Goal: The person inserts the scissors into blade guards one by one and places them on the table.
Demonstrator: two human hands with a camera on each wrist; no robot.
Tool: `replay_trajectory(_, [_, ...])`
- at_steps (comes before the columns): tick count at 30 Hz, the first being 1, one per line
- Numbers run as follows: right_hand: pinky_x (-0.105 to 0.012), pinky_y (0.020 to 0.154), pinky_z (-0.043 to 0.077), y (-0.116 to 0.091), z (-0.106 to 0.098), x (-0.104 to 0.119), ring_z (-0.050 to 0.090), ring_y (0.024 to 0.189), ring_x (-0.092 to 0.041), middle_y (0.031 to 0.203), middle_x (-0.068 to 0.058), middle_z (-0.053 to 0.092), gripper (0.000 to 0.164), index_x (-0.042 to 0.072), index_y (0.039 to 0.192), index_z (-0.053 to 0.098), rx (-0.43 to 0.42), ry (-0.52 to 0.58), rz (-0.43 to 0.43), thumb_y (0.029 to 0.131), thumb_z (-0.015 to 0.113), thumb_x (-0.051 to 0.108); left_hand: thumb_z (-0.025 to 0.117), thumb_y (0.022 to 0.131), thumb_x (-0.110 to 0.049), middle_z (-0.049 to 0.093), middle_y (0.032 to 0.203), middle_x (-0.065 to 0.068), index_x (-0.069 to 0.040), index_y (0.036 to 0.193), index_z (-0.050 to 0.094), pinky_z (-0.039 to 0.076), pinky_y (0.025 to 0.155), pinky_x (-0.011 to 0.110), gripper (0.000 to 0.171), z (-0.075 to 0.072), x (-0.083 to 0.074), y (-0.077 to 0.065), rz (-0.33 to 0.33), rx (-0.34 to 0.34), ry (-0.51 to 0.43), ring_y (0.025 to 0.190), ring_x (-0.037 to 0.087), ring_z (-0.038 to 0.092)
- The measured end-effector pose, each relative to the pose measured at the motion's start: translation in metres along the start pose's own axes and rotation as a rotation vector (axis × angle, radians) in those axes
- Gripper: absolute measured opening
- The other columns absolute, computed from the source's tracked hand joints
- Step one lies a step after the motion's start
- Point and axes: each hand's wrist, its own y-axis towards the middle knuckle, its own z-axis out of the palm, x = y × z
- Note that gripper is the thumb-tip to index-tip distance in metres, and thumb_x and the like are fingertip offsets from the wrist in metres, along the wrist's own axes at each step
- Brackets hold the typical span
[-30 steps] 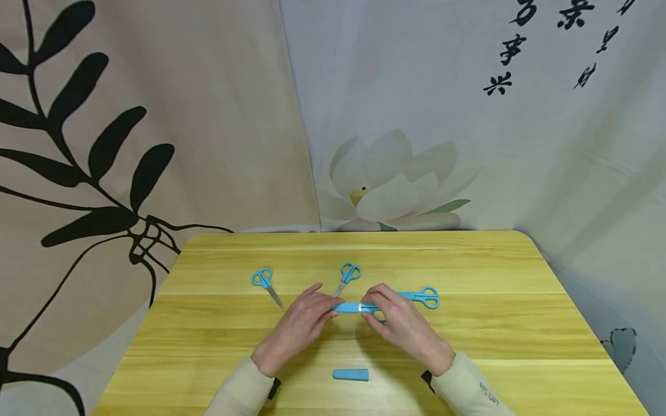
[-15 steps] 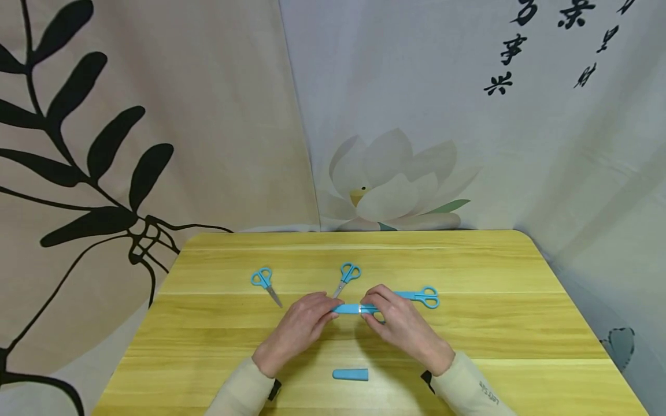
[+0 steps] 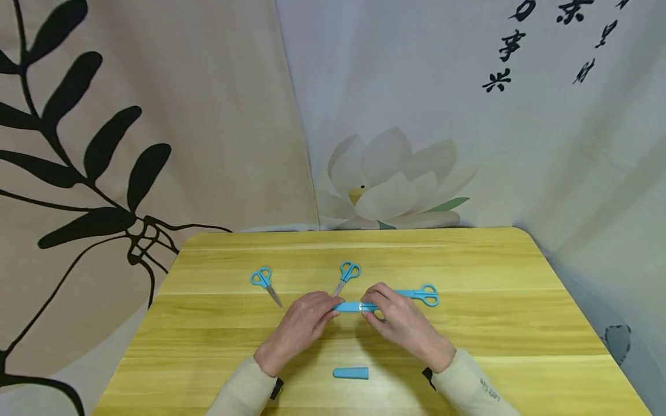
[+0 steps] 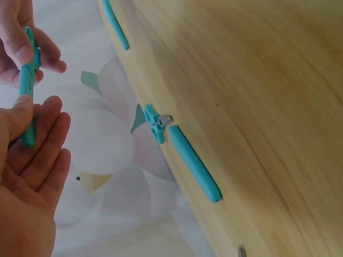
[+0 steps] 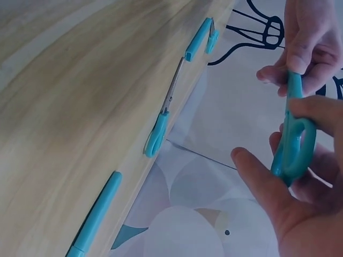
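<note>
In the head view, a pair of blue-handled scissors (image 3: 369, 308) in a blue sheath (image 3: 347, 307) is held level between both hands. My left hand (image 3: 304, 323) pinches the closed end of the sheath between thumb and fingers. My right hand (image 3: 403, 326) grips the scissors by the finger loops, which it partly covers; one loop (image 5: 305, 147) shows in the right wrist view. A pale sliver shows where sheath and handles meet. Just behind the hands lie bare scissors (image 3: 347, 276), blades toward the left fingertips. Nearer the sleeves lies a loose blue sheath (image 3: 351, 373).
Another pair of bare scissors (image 3: 264, 283) lies at the back left of the wooden table (image 3: 494, 329). Sheathed scissors (image 3: 424, 295) lie behind my right hand, their sheath partly hidden by it. A printed curtain (image 3: 234, 115) hangs beyond the table's back edge.
A raised finger of my left hand has come down since a second ago. Both hands keep their hold on the sheathed scissors, and the things on the table stay where they were.
</note>
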Motion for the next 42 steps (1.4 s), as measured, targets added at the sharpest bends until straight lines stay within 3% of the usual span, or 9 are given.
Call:
replay_trajectory(10, [-0.021,0.066,0.058,0.0004,0.0008,-0.0017,0.068,0.079,-0.015,0.105,-0.005,0.065,0.026,0.004,0.100,0.071,-0.024,-0.050,-0.048,0.081,0.089,0.007,0.078,0.092,-0.010,0.075,0.097,0.002,-0.005,0.112,0.075,0.061,0.078,0.031,0.020,-0.0021,-0.0021,0.0033,-0.012,0.031,0.001,0.088,0.016,0.070])
replay_trajectory(15, [-0.020,0.066,0.058,0.0000,-0.0003,-0.0009,0.068,0.079,-0.014,0.105,-0.004,0.066,0.027,0.004,0.101,0.071,-0.015,-0.013,-0.017,0.081,0.089,0.006,0.080,0.089,-0.007,0.075,0.096,0.002,-0.005,0.110,0.076,0.061,0.076,0.030,0.021,-0.0013,-0.0030,0.0043,-0.004,0.016,0.007,0.086,0.015,0.069])
replay_trajectory(25, [-0.023,0.068,0.059,-0.0009,-0.0001,0.0001,0.069,0.083,-0.015,0.107,-0.004,0.067,0.025,0.005,0.102,0.071,0.007,0.017,0.008,0.083,0.088,0.007,0.080,0.090,-0.012,0.077,0.100,0.003,-0.006,0.109,0.076,0.062,0.088,0.037,0.020,-0.0008,-0.0044,0.0047,0.030,0.010,0.039,0.097,0.021,0.073])
replay_trajectory(34, [-0.021,0.070,0.059,-0.0043,0.0055,-0.0022,0.069,0.084,-0.014,0.106,-0.003,0.067,0.030,0.006,0.101,0.071,0.029,0.011,-0.008,0.079,0.090,0.006,0.082,0.090,-0.016,0.077,0.099,0.000,-0.009,0.110,0.077,0.059,0.093,0.039,0.021,0.0005,-0.0036,-0.0023,-0.047,0.066,0.003,0.093,0.016,0.071])
replay_trajectory(42, [-0.022,0.065,0.058,-0.0063,0.0077,-0.0027,0.069,0.081,-0.012,0.107,-0.001,0.067,0.031,0.010,0.102,0.072,0.042,-0.032,0.031,0.078,0.091,0.009,0.082,0.090,-0.017,0.077,0.100,-0.001,-0.011,0.110,0.078,0.055,0.099,0.043,0.021,0.0020,-0.0048,-0.0032,-0.105,0.098,-0.009,0.095,0.016,0.072])
